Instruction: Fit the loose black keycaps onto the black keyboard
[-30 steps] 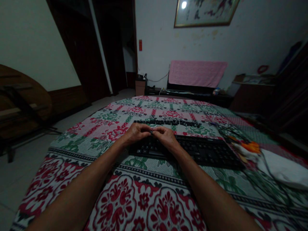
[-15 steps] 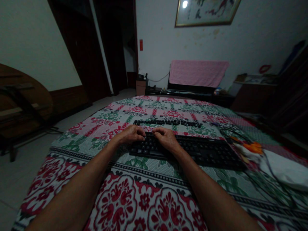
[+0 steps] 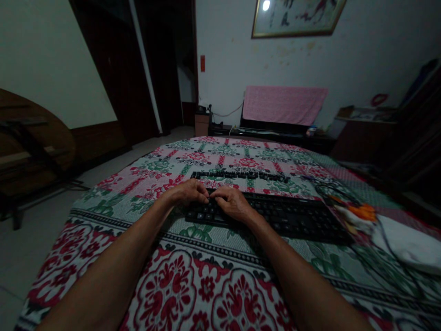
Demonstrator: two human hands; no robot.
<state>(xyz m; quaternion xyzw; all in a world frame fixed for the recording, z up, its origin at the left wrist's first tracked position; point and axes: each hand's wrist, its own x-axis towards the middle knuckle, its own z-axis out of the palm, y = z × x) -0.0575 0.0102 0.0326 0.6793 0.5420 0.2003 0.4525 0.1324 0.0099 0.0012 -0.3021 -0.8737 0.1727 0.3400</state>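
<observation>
A black keyboard lies on the flowered tablecloth in front of me. My left hand is over its upper left corner, thumb and fingers closed in a pinch. Close beside it, my right hand bends over the left part of the keys, its fingertips drawn together almost touching the left ones. Whatever sits between the fingertips of either hand is too small and dark to name. Behind the keyboard, a row of loose black keycaps stretches across the cloth.
Right of the keyboard are an orange item, dark cables and a white bag or sheet. The patterned tablecloth covers the whole table. A pink cloth drapes over something by the far wall.
My right hand has moved left along the keyboard, bringing its fingertips up to my left hand's. The left hand has barely shifted; the keycap row is unchanged.
</observation>
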